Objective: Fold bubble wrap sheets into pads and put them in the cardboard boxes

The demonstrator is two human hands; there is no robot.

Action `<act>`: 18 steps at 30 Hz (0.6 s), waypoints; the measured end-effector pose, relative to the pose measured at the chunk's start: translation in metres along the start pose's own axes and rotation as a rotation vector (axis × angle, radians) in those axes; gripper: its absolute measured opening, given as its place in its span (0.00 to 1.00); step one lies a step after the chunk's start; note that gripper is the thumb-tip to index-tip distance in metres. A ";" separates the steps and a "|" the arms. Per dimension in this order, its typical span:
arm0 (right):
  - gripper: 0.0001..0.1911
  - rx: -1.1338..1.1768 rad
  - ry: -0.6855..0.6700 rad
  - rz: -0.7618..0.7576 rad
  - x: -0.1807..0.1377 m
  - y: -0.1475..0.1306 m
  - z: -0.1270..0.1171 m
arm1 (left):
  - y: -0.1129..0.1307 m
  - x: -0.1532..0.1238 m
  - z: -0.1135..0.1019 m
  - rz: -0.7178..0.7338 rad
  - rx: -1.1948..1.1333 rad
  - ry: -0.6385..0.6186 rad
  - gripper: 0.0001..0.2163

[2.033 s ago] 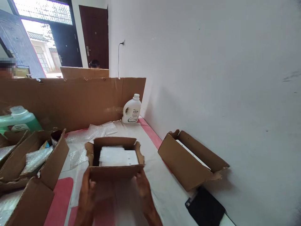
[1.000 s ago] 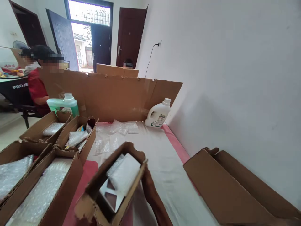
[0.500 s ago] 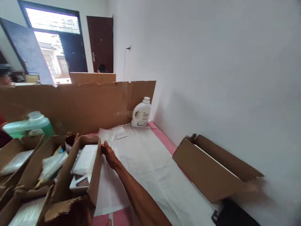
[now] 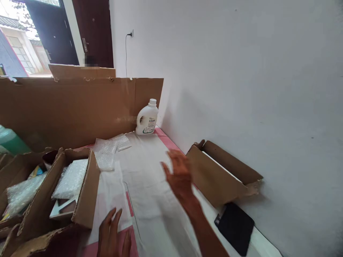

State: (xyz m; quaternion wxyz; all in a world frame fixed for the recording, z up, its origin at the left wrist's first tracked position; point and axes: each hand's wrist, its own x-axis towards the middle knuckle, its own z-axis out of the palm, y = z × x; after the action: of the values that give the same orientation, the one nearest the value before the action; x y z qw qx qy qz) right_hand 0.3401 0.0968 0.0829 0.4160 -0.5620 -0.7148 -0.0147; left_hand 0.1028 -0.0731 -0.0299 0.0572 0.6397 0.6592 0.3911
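My right hand (image 4: 179, 175) is raised over the white cloth, fingers spread and slightly blurred, just left of a long open cardboard box (image 4: 214, 175) by the wall. It holds nothing. Low in the picture, my left hand (image 4: 111, 233) hovers with fingers apart above the pink and white cloth (image 4: 144, 192), also holding nothing. To its left stands a narrow cardboard box (image 4: 87, 196). In that box lie a bubble-wrapped white packet (image 4: 72, 178) and a white frame-like piece (image 4: 64, 210). Flat bubble-wrap sheets (image 4: 105, 151) rest on the cloth behind.
A white detergent bottle (image 4: 148, 119) stands at the back against a cardboard panel (image 4: 80, 110). Another open box (image 4: 26, 189) holds wrapped packets at the left, near a green bottle (image 4: 12, 141). A black flat object (image 4: 235, 228) lies at the right, along the wall (image 4: 241, 71).
My right hand has left the narrow box's side and moved right across the cloth. My left hand has come into view at the bottom. The camera has turned right.
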 end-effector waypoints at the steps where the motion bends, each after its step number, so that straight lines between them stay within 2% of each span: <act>1: 0.21 -0.173 0.075 0.001 -0.001 0.021 -0.024 | 0.001 0.017 0.010 0.036 0.003 0.014 0.28; 2: 0.22 -0.330 0.127 0.012 -0.002 0.041 -0.046 | 0.001 0.039 0.019 0.060 0.015 0.000 0.28; 4: 0.25 -0.577 0.138 0.094 -0.005 0.073 -0.080 | -0.006 0.087 0.035 -0.025 0.095 0.021 0.26; 6: 0.25 -0.689 0.014 0.218 -0.008 0.095 -0.102 | -0.019 0.133 0.048 -0.137 0.202 0.054 0.24; 9: 0.14 -0.693 -0.232 0.379 -0.008 0.111 -0.117 | -0.043 0.176 0.061 -0.210 0.276 0.066 0.19; 11: 0.08 -0.641 -0.294 0.381 -0.005 0.112 -0.120 | -0.055 0.185 0.064 -0.201 0.315 0.044 0.16; 15: 0.11 -0.411 -0.239 0.203 -0.003 0.102 -0.117 | -0.064 0.185 0.062 -0.121 0.355 -0.007 0.13; 18: 0.12 -0.265 -0.198 0.057 -0.011 0.082 -0.111 | -0.062 0.177 0.058 -0.055 0.354 -0.006 0.12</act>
State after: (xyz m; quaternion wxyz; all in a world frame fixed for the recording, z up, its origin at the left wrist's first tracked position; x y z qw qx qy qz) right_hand 0.4713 0.0636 0.1118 0.2661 -0.6306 -0.7279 -0.0417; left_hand 0.0557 0.1176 -0.0307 -0.0438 0.6225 0.7349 0.2656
